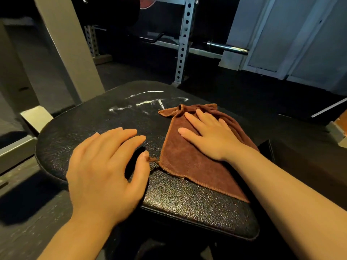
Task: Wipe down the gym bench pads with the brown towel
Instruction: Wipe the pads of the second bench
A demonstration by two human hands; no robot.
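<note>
On the pad (78, 128), right hand (210, 136) presses towel (189, 166), fingers (189, 119) spread; left hand (105, 166) hovers open. Sweep firmly toward chalk marks (146, 103).

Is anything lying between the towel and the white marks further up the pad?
Nothing visible. The right hand presses flat on the brown towel, and only bare black pad lies between its far edge and the white marks. The left hand sits off to the side, outside that path.
</note>
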